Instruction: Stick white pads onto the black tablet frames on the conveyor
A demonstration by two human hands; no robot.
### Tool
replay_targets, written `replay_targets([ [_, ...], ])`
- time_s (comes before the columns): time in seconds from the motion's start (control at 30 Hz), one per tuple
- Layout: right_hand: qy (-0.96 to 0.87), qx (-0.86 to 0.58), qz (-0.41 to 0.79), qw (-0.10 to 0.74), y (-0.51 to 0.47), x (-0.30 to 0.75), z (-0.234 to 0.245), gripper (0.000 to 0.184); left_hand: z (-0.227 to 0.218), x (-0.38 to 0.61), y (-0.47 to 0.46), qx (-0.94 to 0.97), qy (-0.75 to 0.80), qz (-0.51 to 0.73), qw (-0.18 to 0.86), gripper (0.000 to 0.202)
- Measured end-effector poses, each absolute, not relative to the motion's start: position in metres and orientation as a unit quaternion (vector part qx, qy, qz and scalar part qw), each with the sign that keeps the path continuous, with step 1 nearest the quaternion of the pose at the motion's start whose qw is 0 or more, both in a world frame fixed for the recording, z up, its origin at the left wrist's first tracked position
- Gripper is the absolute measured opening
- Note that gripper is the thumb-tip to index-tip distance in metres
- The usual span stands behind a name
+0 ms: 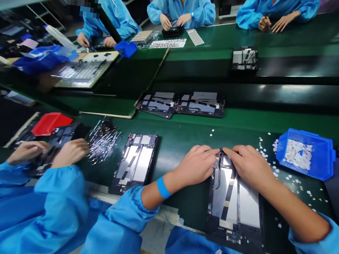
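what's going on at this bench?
The wearer's left hand and right hand meet at the far edge of an open tablet-like device on the green bench; anything between the fingertips is too small to tell. A similar device lies to the left. To the right, white bits sit in a blue bin and scattered beside it. Co-workers sit across the line.

Factory assembly line, indicated by workers [182, 3] in matching blue coats [108, 8], green bench [170, 143], opened tablets [136, 162], plastic bins [323, 162].
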State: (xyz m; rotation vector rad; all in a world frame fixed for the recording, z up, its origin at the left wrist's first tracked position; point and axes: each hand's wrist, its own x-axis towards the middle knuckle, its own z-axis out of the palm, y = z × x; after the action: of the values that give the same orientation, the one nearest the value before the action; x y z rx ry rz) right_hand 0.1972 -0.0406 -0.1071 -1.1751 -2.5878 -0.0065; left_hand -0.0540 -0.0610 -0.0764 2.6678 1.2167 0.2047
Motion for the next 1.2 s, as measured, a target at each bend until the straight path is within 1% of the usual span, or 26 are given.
replay_targets([
  [0.27, -0.919, -0.375, -0.061, 0.107, -0.04, 0.202, -0.107, 0.041, -0.076, -0.042, -0.057, 0.913, 0.401, 0.021, 0.064, 0.025],
  [0.4, -0.929, -0.351, -0.065, 0.097, -0.039, 0.204, -0.108, 0.043, -0.075, -0.039, -0.059, 0.921, 0.388, 0.012, 0.04, 0.026],
  [0.5, -0.931, -0.345, -0.063, 0.101, -0.039, 0.204, -0.109, 0.041, -0.076, -0.037, -0.061, 0.922, 0.385, 0.013, 0.033, 0.026],
  [0.63, -0.933, -0.338, -0.07, 0.099, -0.038, 0.205, -0.108, 0.039, -0.075, -0.039, -0.059, 0.915, 0.399, 0.021, 0.059, 0.026],
  [0.8, -0.942, -0.312, -0.077, 0.095, -0.033, 0.207, -0.107, 0.038, -0.067, -0.043, -0.048, 0.896, 0.427, 0.037, 0.118, 0.018],
  [0.9, -0.945, -0.3, -0.077, 0.106, -0.03, 0.209, -0.112, 0.036, -0.065, -0.04, -0.047, 0.91, 0.407, 0.018, 0.081, 0.02],
  [1.03, -0.945, -0.294, -0.073, 0.124, -0.03, 0.211, -0.117, 0.044, -0.066, -0.034, -0.055, 0.931, 0.364, -0.018, 0.007, 0.025],
  [1.13, -0.945, -0.297, -0.074, 0.116, -0.03, 0.21, -0.116, 0.044, -0.067, -0.033, -0.057, 0.934, 0.357, -0.018, 0.002, 0.026],
  [1.2, -0.946, -0.298, -0.073, 0.107, -0.03, 0.208, -0.113, 0.043, -0.066, -0.035, -0.055, 0.931, 0.364, -0.005, 0.027, 0.024],
])
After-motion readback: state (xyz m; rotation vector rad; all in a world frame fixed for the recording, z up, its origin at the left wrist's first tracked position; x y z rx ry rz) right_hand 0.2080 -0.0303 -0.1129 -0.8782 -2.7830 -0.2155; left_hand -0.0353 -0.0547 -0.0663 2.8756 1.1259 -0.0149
